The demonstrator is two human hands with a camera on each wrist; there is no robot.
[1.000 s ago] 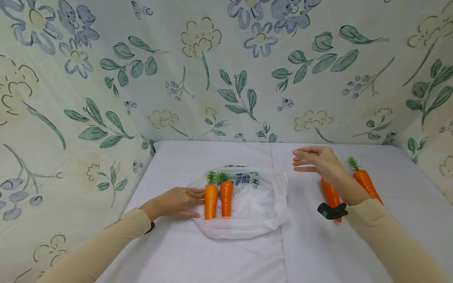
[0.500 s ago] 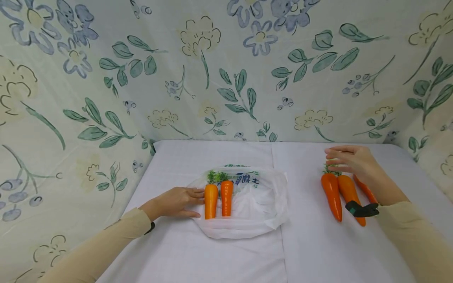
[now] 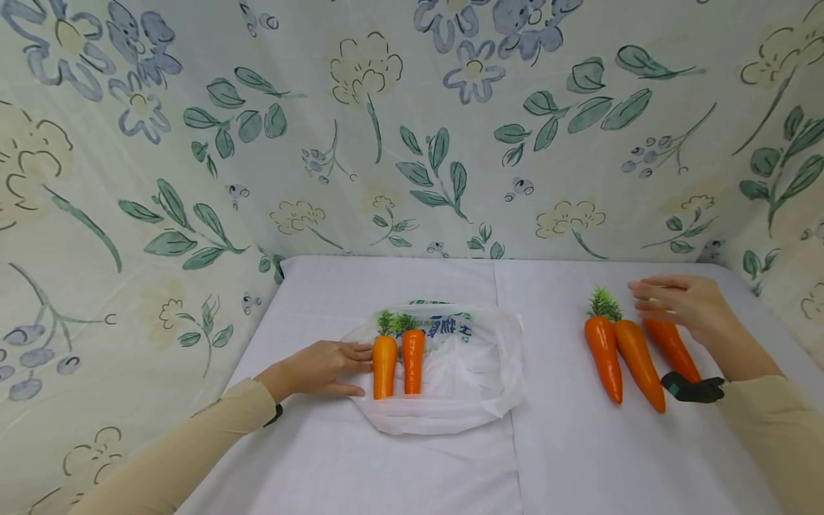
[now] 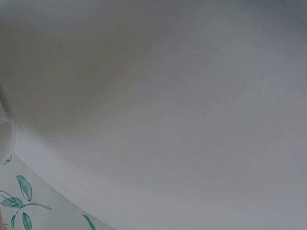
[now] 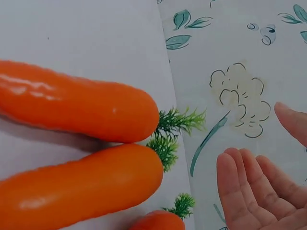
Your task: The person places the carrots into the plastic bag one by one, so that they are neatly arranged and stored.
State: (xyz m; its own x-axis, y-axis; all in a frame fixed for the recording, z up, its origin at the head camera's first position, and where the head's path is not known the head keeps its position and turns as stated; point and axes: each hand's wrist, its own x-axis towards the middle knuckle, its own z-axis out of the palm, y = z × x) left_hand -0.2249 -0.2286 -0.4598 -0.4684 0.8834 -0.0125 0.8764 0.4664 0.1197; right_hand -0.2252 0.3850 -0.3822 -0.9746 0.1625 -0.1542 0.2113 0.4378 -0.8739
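White cloth [image 3: 450,472] covers the table, with two beige sleeves [image 3: 187,443] reaching in over its near side. Just beyond, a white plastic bag [image 3: 444,418] lies with its mouth spread wide; at the left inside it are two carrots [image 3: 384,368], side by side and slightly apart, leafy tops [image 3: 385,322] pointing away. Beside them the left hand [image 3: 325,368] rests at the bag's left edge, fingers extended, grasping nothing; whether it touches the left carrot I cannot tell. Well to the right lie three more carrots [image 3: 639,361], the left two touching near their tops. Slightly farther, the right hand [image 3: 689,304] is above the rightmost one, fingers loosely extended, thumb apart, holding nothing. Behind everything hangs flowered fabric [image 3: 450,143].
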